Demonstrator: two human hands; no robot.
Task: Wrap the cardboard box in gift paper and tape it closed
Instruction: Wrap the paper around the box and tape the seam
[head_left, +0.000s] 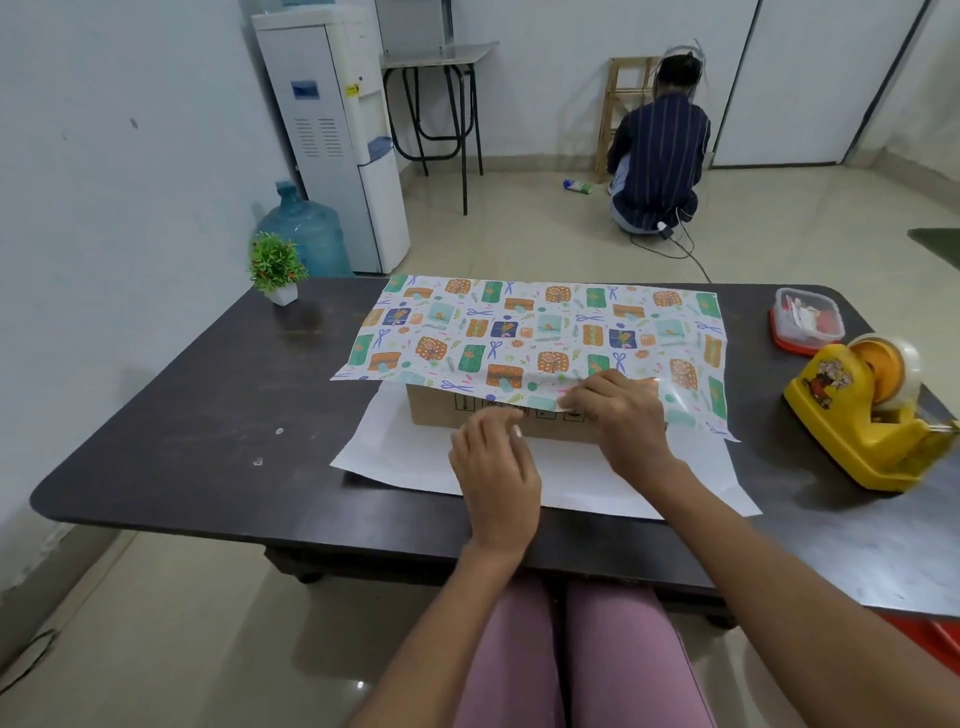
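Box (498, 418) mid-table, near front edge, on paper (540, 332). Far flap over top: done. Right hand (618, 410) pinches flap edge; left hand (496, 462) loosely curled, empty. Near flap, ends, taping left; dispenser (872, 415) untouched.

The gift paper (530, 327) hides all of the cardboard box (441, 413) except its near side, whose printed symbols are too small to read, and the yellow tape dispenser (867, 415) is cut off at the right edge.

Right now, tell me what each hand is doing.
Left hand: open, holding nothing, hovering near the box.
Right hand: pinching the gift paper edge over the box.
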